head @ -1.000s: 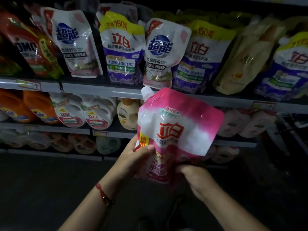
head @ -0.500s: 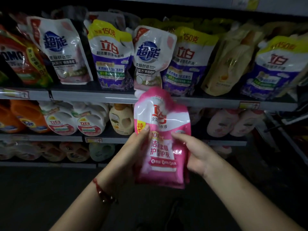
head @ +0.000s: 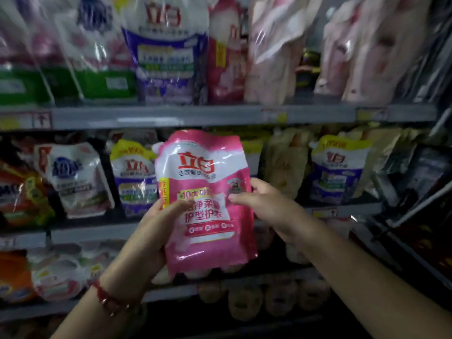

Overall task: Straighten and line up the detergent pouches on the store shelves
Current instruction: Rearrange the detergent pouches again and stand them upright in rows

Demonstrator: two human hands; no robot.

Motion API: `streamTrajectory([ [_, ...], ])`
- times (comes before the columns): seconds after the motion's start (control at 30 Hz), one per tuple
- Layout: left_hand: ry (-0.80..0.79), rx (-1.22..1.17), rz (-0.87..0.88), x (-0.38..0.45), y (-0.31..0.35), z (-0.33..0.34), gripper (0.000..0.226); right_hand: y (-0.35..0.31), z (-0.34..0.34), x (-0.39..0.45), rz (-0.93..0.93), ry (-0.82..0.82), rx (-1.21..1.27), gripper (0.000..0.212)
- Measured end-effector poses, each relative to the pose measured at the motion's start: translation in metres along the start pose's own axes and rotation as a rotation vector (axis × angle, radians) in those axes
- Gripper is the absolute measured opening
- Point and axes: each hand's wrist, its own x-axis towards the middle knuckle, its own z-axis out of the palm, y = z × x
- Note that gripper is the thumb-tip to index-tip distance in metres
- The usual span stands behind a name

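I hold a pink and white detergent pouch [head: 205,199] upright in front of the shelves, its spout at the top left. My left hand [head: 156,231] grips its lower left side, thumb across the front. My right hand [head: 264,204] grips its right edge, thumb on the front. Behind it, a middle shelf [head: 342,211] carries leaning pouches: a white one [head: 73,177], a purple and yellow one [head: 133,177], a tan one [head: 283,165] and another purple one [head: 335,172]. The upper shelf [head: 220,116] holds larger purple [head: 166,52] and pink pouches [head: 276,47].
Orange packs [head: 22,192] sit at the left of the middle shelf. Lower shelves hold white and orange bottles [head: 56,275] and tan bottles [head: 269,297]. A dark rack [head: 420,211] juts in on the right. The view is blurred by motion.
The view has tilted up and moved closer to the shelves, bringing an upper shelf into sight. The pink pouch has risen and turned upright, with both hands still on it.
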Motion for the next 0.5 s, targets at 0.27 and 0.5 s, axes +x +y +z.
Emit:
streamTrajectory([
  [0.27, 0.012, 0.091, 0.401, 0.018, 0.105, 0.058, 0.045, -0.099, -0.078, 0.032, -0.520, 0.407, -1.079, 0.077],
  [0.5, 0.025, 0.152, 0.525, 0.047, 0.160, 0.100, 0.044, -0.148, -0.141, 0.101, -0.498, 0.496, -1.208, 0.068],
])
